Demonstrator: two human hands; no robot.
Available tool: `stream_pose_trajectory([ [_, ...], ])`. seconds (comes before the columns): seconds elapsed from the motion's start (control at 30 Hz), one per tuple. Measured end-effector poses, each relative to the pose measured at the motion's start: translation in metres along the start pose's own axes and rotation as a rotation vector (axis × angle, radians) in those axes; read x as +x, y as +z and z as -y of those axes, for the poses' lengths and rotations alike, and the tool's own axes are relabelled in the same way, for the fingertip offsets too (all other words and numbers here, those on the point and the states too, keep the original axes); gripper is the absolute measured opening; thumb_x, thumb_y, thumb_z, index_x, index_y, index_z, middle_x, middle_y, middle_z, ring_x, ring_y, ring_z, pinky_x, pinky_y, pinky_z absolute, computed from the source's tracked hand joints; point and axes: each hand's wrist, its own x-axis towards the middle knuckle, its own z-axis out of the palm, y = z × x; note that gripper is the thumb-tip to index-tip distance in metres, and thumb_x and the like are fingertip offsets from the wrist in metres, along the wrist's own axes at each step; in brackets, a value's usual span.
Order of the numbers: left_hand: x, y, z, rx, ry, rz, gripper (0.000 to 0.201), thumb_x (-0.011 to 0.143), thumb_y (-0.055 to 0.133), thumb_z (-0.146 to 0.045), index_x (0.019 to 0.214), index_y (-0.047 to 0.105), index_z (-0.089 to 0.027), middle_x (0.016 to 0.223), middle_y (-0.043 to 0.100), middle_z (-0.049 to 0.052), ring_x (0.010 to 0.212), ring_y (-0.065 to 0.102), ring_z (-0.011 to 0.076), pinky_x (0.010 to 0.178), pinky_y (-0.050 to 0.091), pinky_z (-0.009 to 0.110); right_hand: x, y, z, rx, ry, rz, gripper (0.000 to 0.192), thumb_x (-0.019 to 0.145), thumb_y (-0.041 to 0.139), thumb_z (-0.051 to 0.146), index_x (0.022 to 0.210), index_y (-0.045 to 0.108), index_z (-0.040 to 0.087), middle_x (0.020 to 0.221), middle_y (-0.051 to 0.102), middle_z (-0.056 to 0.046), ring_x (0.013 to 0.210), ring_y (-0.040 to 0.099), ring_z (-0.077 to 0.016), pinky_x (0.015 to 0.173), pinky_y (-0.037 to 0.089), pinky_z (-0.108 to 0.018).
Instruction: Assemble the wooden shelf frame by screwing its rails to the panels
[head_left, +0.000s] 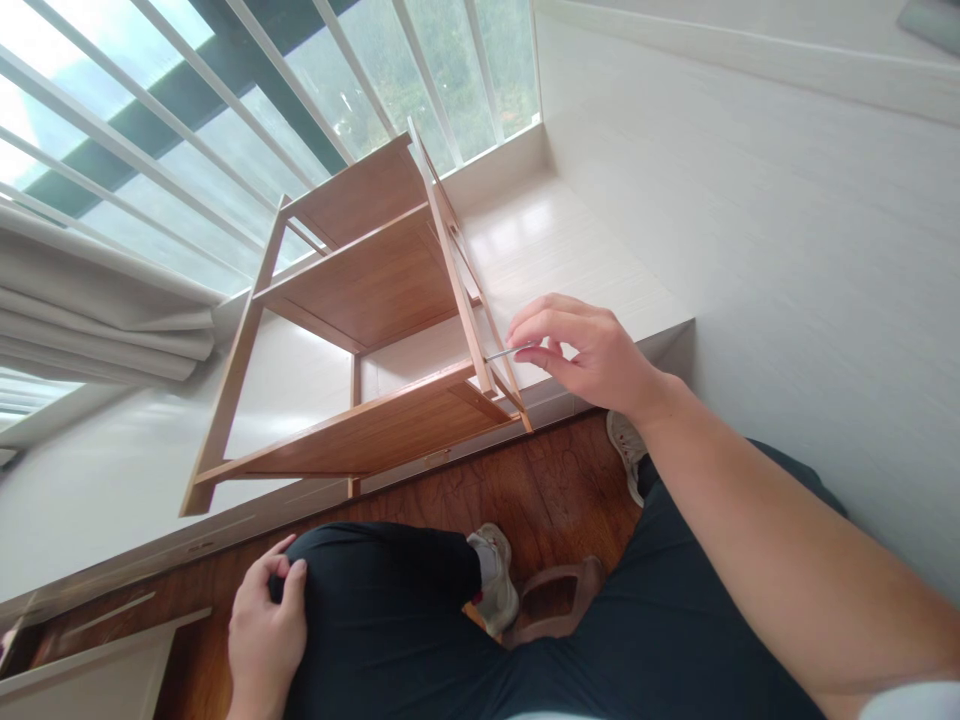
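Observation:
A wooden shelf rack [367, 290] with three brown boards stands tilted in view on the pale ledge. My right hand [566, 340] is closed, thumb and fingers pinching a thin silver hex key [510, 351]. The key's far tip meets the outer side of the rack's right front leg, level with the lowest board [360, 430]. Part of the key is hidden by my fingers. My left hand [266, 625] lies on my left knee, loosely curled with thumb and forefinger apart, and nothing shows in it.
Behind the rack, white bars [420, 80] cross a window. A grey curtain [97, 300] hangs at left, and a pale wall [750, 220] rises at right. A brown stool-like frame [555, 600] sits between my legs. An open drawer [90, 670] juts out at lower left.

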Motion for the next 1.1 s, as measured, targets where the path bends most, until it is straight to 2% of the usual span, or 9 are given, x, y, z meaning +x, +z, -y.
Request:
stream_pose_trajectory([
  [0.13,0.0002,0.0005,-0.0005,-0.013,-0.015,0.001,0.033,0.089,0.049,-0.058,0.08,0.046,-0.026,0.138,0.073,0.006,0.117,0.067,0.0331,0.097,0.047,0.045,-0.0005,-0.0006,-0.0006,0.008,-0.001,0.004,0.018,0.109,0.055,0.023,0.101,0.072,0.023,0.1,0.076,-0.007,0.098,0.071,-0.0206,0.087,0.059,-0.037],
  [0.37,0.0007,0.0004,0.001,-0.019,-0.017,0.007,0.033,0.089,0.049,-0.057,0.08,0.044,-0.026,0.139,0.072,0.006,0.118,0.067,0.0341,0.098,0.047,0.046,-0.0003,-0.0013,-0.001,0.003,0.014,-0.002,0.017,0.108,0.06,0.026,0.104,0.076,0.023,0.102,0.079,-0.007,0.099,0.073,-0.0206,0.091,0.06,-0.036],
  [0.77,-0.0003,0.0001,0.0018,-0.021,-0.023,0.012,0.033,0.09,0.049,-0.058,0.081,0.045,-0.026,0.139,0.072,0.006,0.118,0.066,0.0334,0.099,0.046,0.047,-0.0026,-0.0012,-0.002,0.102,0.181,0.055,0.018,0.103,0.07,0.033,0.116,0.078,0.024,0.107,0.08,-0.006,0.095,0.074,-0.0197,0.081,0.059,-0.032],
  [1.1,-0.0012,-0.001,-0.0004,-0.036,-0.04,0.006,0.033,0.09,0.049,-0.057,0.08,0.045,-0.026,0.139,0.072,0.006,0.118,0.067,0.0337,0.099,0.047,0.047,-0.0053,-0.0011,-0.0051,0.122,0.217,0.042,0.029,0.105,0.065,0.042,0.126,0.076,0.026,0.105,0.078,-0.006,0.094,0.072,-0.0195,0.085,0.06,-0.034],
])
